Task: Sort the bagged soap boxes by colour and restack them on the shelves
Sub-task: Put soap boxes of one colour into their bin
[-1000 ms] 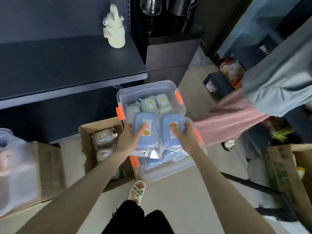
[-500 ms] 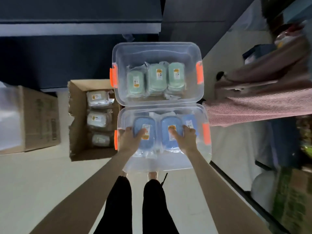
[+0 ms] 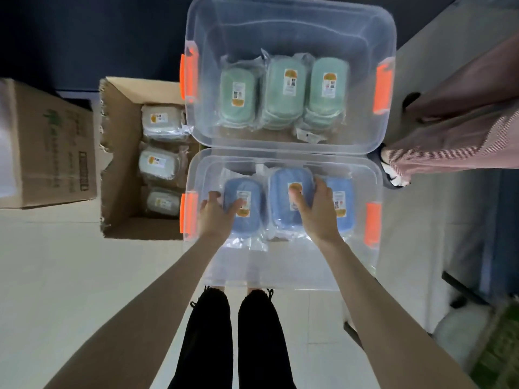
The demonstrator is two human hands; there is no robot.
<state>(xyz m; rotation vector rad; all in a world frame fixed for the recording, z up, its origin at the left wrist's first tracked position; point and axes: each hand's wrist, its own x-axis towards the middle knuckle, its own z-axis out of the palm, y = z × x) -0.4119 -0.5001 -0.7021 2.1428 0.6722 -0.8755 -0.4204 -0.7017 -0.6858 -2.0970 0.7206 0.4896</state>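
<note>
View from above: a person's two bare arms reach down into a clear plastic bin (image 3: 280, 276) on a pale floor, low in the centre of the frame. Three bagged blue soap boxes lie side by side in it. The left hand (image 3: 217, 213) grips the left blue box (image 3: 251, 189), with the thumb on top and the fingers curled round its outer edge. The right hand (image 3: 317, 211) grips the middle blue box (image 3: 280, 209), with the thumb on the label and the fingers wrapped over its far side. The third blue box (image 3: 345, 186) lies untouched just beside the right hand. It is not possible to tell whether the two held boxes are lifted or resting in the bin.

Higher in the frame, touching the first bin edge to edge, a second clear bin (image 3: 280, 23) holds three bagged green boxes (image 3: 286, 88) in a row. At centre left, an open cardboard box (image 3: 120, 153) holds three pale grey boxes (image 3: 161, 119) in a column. A closed carton (image 3: 47, 144) stands at the far left. Another person's pink trouser leg (image 3: 463, 130) crosses the right edge.

The colour sorting looks largely done, since blue, green and grey each sit in their own container. None of these nine boxes appears to be restacked on a shelf yet. No shelf is clearly in view, only a dark area along the top left.
</note>
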